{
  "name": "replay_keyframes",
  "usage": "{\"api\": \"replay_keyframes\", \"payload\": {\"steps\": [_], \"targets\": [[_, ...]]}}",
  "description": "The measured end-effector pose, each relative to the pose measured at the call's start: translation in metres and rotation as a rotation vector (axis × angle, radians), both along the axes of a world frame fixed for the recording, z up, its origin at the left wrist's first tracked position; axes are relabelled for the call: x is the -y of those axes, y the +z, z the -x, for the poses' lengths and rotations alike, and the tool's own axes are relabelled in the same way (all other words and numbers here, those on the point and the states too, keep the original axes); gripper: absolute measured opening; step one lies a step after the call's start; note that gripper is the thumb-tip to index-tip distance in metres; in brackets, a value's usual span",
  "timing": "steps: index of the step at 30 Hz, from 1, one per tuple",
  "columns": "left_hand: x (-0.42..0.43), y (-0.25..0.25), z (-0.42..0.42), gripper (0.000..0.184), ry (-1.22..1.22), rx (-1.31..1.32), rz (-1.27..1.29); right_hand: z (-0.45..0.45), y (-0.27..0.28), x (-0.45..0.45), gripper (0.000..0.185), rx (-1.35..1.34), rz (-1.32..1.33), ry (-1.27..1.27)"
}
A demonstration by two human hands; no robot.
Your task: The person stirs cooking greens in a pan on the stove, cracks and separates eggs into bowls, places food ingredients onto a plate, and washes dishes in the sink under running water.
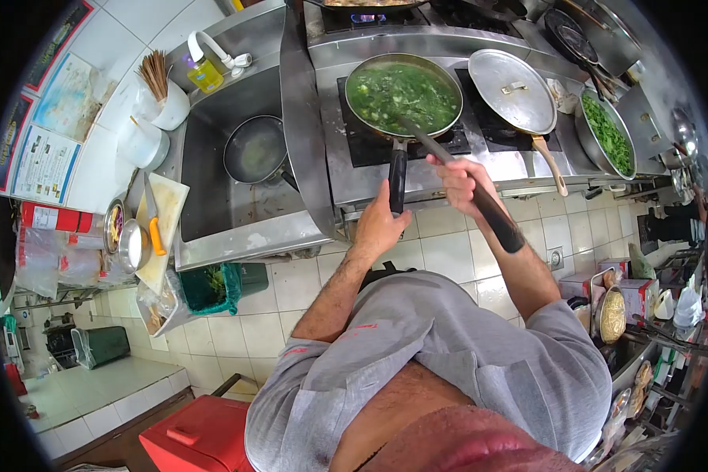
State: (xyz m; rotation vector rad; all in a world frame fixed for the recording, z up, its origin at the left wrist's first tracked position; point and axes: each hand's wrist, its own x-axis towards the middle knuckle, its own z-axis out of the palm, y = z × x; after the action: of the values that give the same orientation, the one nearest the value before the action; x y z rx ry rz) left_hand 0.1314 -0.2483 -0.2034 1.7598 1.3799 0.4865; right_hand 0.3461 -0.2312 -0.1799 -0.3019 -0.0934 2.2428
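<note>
The pan point(405, 58) sits on the stove point(354, 185) straight ahead, filled with chopped greens point(405, 90) in liquid, its black handle point(398, 169) pointing toward the near side. The left hand point(379, 226) is at the near end of that handle, one finger lying along its left side; whether the fingers fully close around it, I cannot tell. The right hand point(462, 182), fingers wrapped closed, grips a long dark utensil point(499, 220) whose far end reaches into the greens. Just right of the pan, a metal lid point(499, 75) covers a second pan with a light-coloured handle point(549, 161); farther right stands a metal bowl point(590, 153) of cut greens. On the left, a dark frying pan point(256, 149) lies in the sink point(204, 212), and left of that an orange-handled knife point(156, 236) rests on a cutting board point(171, 199).
</note>
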Motion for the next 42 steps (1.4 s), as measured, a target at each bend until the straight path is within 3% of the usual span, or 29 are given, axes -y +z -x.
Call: {"api": "replay_keyframes", "payload": {"steps": [5, 7, 11, 14, 15, 17, 19, 21, 22, 23, 25, 27, 29, 30, 32, 33, 35, 39, 40, 42], "targets": [[-0.001, -0.014, 0.001, 0.076, 0.014, 0.030, -0.034, 0.006, 0.023, 0.035, 0.032, 0.230, -0.011, -0.102], [-0.001, -0.018, 0.001, 0.075, 0.015, 0.051, -0.042, 0.006, 0.033, 0.042, 0.038, 0.597, -0.102, -0.155], [-0.003, -0.010, 0.001, 0.076, -0.018, 0.035, 0.054, -0.004, 0.042, 0.046, 0.044, 0.851, -0.198, -0.200], [-0.004, -0.011, 0.002, 0.075, -0.032, 0.038, 0.042, -0.020, 0.043, 0.037, 0.052, 1.302, -0.380, -0.171], [-0.004, -0.013, 0.001, 0.075, -0.036, 0.040, 0.047, -0.026, 0.042, 0.034, 0.052, 1.304, -0.374, -0.171], [-0.003, -0.016, 0.001, 0.074, -0.023, 0.031, -0.010, -0.035, 0.040, 0.025, 0.058, 1.767, -0.526, -0.103], [-0.003, -0.012, 0.001, 0.075, -0.021, 0.036, 0.009, -0.052, 0.030, 0.010, 0.063, 1.919, -0.552, -0.050], [-0.002, -0.012, 0.001, 0.075, -0.019, 0.040, 0.030, -0.086, -0.008, -0.004, 0.062, 2.467, -1.099, -0.123], [-0.002, -0.013, 0.001, 0.074, -0.015, 0.036, 0.028, -0.086, -0.007, -0.006, 0.061, 2.545, -0.984, 0.021], [-0.002, -0.014, 0.001, 0.074, -0.009, 0.031, 0.026, -0.082, -0.010, -0.003, 0.061, 2.544, -0.984, 0.025], [-0.003, -0.018, 0.001, 0.074, -0.010, 0.030, 0.033, -0.062, -0.016, 0.007, 0.061, 2.006, -0.431, -0.001], [-0.005, -0.017, 0.000, 0.075, -0.011, 0.035, 0.041, -0.020, 0.004, 0.024, 0.051, 1.529, -0.093, 0.000], [-0.005, -0.009, 0.001, 0.076, -0.049, 0.006, 0.082, 0.022, 0.046, 0.031, 0.038, 1.121, 0.068, -0.114], [-0.005, -0.008, 0.002, 0.076, -0.054, 0.004, 0.082, 0.020, 0.045, 0.029, 0.038, 1.119, 0.071, -0.119], [-0.007, -0.005, 0.003, 0.075, -0.085, 0.013, 0.133, 0.010, 0.041, 0.022, 0.028, 0.286, 0.167, -0.074], [-0.007, -0.010, 0.002, 0.075, -0.088, 0.011, 0.126, 0.004, 0.039, 0.023, 0.023, 0.142, 0.170, -0.105], [-0.007, -0.022, 0.002, 0.072, -0.059, 0.078, -0.126, 0.002, 0.033, 0.036, 0.024, 0.159, 0.022, -0.058], [-0.023, -0.010, -0.004, 0.067, 0.072, 0.167, -0.146, 0.007, 0.044, 0.061, 0.030, 0.641, -0.035, -0.133], [-0.034, -0.008, -0.006, 0.065, 0.085, 0.170, -0.290, 0.007, 0.046, 0.065, 0.030, 0.643, -0.041, -0.135], [-0.057, -0.001, -0.014, 0.059, 0.116, 0.183, -0.468, 0.008, 0.048, 0.069, 0.041, 1.054, -0.191, -0.188]]}}
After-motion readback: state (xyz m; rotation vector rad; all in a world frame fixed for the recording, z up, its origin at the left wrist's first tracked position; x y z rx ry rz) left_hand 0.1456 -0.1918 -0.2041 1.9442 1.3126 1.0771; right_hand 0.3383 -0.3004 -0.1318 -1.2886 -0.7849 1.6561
